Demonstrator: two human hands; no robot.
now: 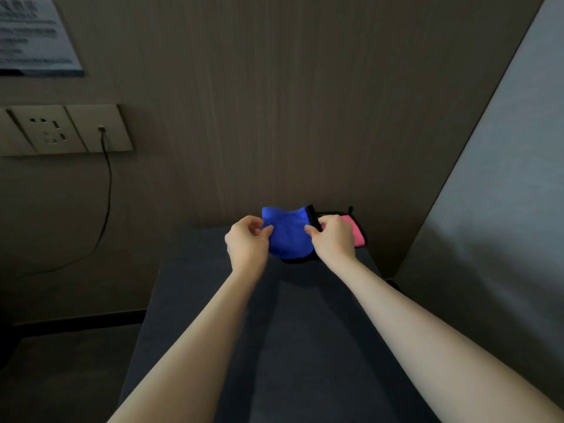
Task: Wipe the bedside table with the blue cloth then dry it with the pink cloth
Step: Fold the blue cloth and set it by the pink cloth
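Note:
The blue cloth point(288, 235), edged in black, is held up between both hands near the far end of the dark bedside table point(305, 331). My left hand point(247, 244) pinches its left edge and my right hand point(334, 239) pinches its right edge by the black trim. The pink cloth point(354, 232) lies on the table's far right corner, partly hidden behind my right hand.
A wood-grain wall panel stands right behind the table. A wall socket plate point(65, 129) with a black cable point(106, 190) plugged in hangs at the left, and a notice card point(33, 35) sits above it. A pale padded surface point(503, 193) rises on the right.

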